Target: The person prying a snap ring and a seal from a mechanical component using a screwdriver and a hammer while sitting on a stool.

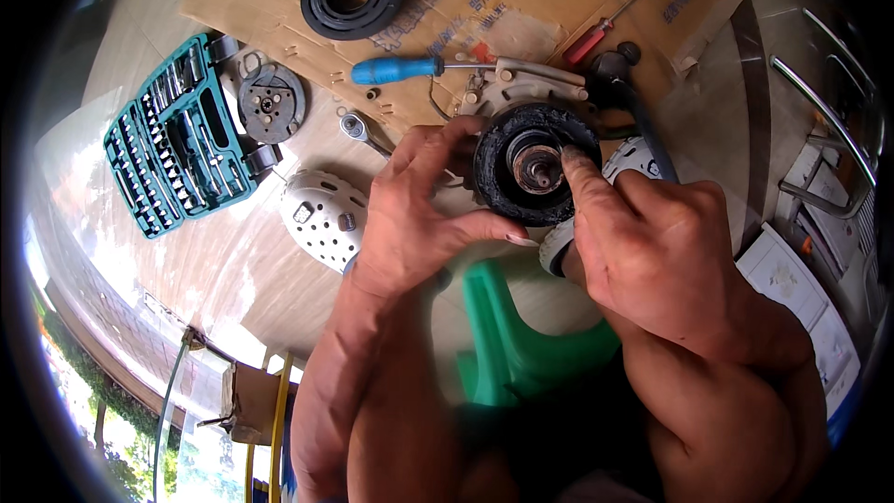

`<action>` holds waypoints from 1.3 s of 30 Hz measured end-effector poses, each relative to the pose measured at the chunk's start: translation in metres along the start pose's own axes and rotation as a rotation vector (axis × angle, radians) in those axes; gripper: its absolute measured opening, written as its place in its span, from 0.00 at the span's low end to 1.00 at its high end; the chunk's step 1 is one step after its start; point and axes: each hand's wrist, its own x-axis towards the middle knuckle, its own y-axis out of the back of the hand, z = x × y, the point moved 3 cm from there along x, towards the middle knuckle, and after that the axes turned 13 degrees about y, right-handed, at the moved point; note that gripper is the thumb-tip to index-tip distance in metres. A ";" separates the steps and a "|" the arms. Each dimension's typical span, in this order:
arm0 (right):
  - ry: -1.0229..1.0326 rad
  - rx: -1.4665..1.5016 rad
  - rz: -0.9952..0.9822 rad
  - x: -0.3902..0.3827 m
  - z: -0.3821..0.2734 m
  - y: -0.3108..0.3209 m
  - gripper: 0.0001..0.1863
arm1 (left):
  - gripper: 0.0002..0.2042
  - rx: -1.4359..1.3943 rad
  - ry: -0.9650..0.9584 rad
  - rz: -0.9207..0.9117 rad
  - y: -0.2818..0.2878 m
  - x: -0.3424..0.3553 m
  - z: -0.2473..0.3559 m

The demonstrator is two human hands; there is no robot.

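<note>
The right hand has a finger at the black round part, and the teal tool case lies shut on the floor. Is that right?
No: the head view shows the teal tool case lying open, sockets visible. The right hand does have a finger at the black round part.

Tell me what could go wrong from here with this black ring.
The right hand touches the black ring near the metal shaft; a slip might scrape a finger. The left hand is spread at the ring's left side and could get pinched if it shifts. The small dark piece on the cardboard might get knocked away.
</note>
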 end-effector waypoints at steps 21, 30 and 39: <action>-0.128 0.238 0.015 -0.004 0.007 0.003 0.14 | 0.48 -0.027 0.005 -0.012 0.000 0.003 -0.001; -0.127 0.291 0.033 0.000 0.011 0.010 0.12 | 0.47 -0.033 0.019 -0.017 0.000 0.003 -0.001; -0.158 0.351 0.042 0.007 0.013 0.015 0.10 | 0.47 -0.020 0.008 -0.009 0.001 0.002 -0.001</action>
